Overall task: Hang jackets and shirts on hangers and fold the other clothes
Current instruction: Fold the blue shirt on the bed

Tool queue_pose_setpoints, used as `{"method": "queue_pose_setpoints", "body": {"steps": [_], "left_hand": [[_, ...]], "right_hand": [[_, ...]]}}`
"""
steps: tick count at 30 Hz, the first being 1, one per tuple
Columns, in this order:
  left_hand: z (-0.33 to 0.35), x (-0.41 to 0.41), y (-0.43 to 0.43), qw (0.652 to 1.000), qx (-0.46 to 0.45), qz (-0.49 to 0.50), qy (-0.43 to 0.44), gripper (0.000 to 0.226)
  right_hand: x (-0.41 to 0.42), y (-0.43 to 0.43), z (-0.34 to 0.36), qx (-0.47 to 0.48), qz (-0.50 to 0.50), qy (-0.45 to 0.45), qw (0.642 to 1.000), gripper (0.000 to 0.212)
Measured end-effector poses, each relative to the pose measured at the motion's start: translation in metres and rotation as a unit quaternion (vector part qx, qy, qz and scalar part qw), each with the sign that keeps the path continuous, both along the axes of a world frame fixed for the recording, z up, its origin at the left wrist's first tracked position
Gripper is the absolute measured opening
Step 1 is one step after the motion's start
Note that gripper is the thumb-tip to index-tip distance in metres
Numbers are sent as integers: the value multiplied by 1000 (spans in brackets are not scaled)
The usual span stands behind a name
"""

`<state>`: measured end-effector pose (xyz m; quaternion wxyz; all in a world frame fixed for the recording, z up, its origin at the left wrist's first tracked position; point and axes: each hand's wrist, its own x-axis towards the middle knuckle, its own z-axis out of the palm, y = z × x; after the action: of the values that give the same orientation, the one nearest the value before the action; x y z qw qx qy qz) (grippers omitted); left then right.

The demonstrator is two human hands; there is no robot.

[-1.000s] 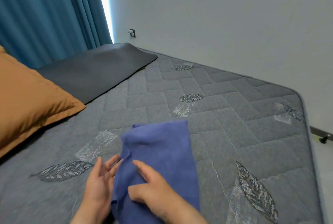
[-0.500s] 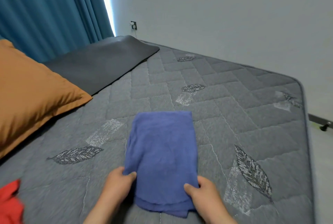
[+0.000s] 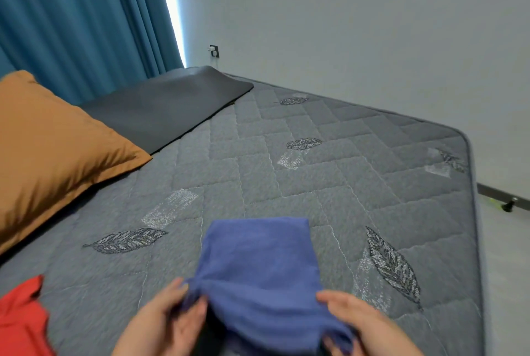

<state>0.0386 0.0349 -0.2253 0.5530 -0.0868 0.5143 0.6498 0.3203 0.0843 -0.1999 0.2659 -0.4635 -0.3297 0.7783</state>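
A folded blue garment (image 3: 259, 266) lies on the grey quilted mattress (image 3: 329, 183), its near edge raised off the surface. My left hand (image 3: 169, 324) pinches the garment's near left corner. My right hand (image 3: 364, 324) grips the near right corner, with cloth bunched under the fingers. The far end of the garment still rests flat on the mattress. A red garment (image 3: 21, 318) lies crumpled at the lower left edge of the view.
An orange pillow (image 3: 48, 149) sits at the left, with a dark grey mat (image 3: 163, 106) behind it. Blue curtains (image 3: 80, 17) hang at the back left. The mattress edge runs along the right, with floor and a wall beyond it.
Both hands moved from smoothing the blue garment to its near corners and lifted that edge up. The view tilted, so the red garment shows at lower left.
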Motion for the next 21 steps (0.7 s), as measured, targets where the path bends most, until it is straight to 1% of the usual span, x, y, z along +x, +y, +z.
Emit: {"method": "queue_pose_setpoints", "body": {"steps": [1,2,3,4,5,6,7,8,9,10,11,12,13,14,15,16,18,19,20,21], "left_hand": [[13,3,8,996,86,27,-10,11],[24,13,17,990,128,40,39,23],[29,20,27,978,170,48,114,36],[19,20,32,958,180,32,222,47],[7,25,36,923,188,-2,335,55],[-8,28,36,860,192,-64,469,60],[-22,29,33,762,207,-137,599,62],[-37,27,32,631,177,-232,719,66],[-56,24,31,497,142,-310,798,75],[-77,22,32,381,130,-357,843,82],[-90,24,33,336,122,-368,858,83],[-96,25,36,323,114,-357,869,77],[-96,27,39,339,110,-337,871,67],[-95,26,41,361,100,-289,881,55],[-91,25,46,395,95,-258,877,42],[-84,21,52,426,94,-237,868,34],[-68,13,65,487,40,-247,837,37],[-57,9,74,539,-10,-243,807,36],[-47,4,86,598,-59,-226,766,33],[-41,-3,98,655,-104,-207,720,28]], "right_hand": [[-7,13,4,-22,-49,90,994,55],[-18,25,8,-37,-88,124,988,63],[-27,36,4,-25,-118,130,984,67],[-34,46,-7,12,-122,88,989,71],[-37,51,-24,84,-125,14,988,72],[-38,54,-38,178,-108,-53,977,74],[-37,51,-48,273,-91,-121,950,74],[-34,47,-58,366,-72,-188,908,71],[-31,45,-69,428,-29,-261,865,66],[-31,41,-81,441,14,-326,836,60],[-30,38,-92,448,41,-386,805,59],[-31,39,-101,453,53,-433,778,62],[-32,40,-104,445,60,-459,767,62],[-35,44,-107,442,53,-470,762,61],[-39,47,-103,425,49,-465,775,61],[-44,52,-103,407,46,-450,793,64],[-50,63,-100,396,60,-443,802,65],[-52,69,-98,397,70,-441,802,60],[-55,75,-96,410,72,-439,796,55],[-59,80,-93,426,73,-443,785,51]]}}
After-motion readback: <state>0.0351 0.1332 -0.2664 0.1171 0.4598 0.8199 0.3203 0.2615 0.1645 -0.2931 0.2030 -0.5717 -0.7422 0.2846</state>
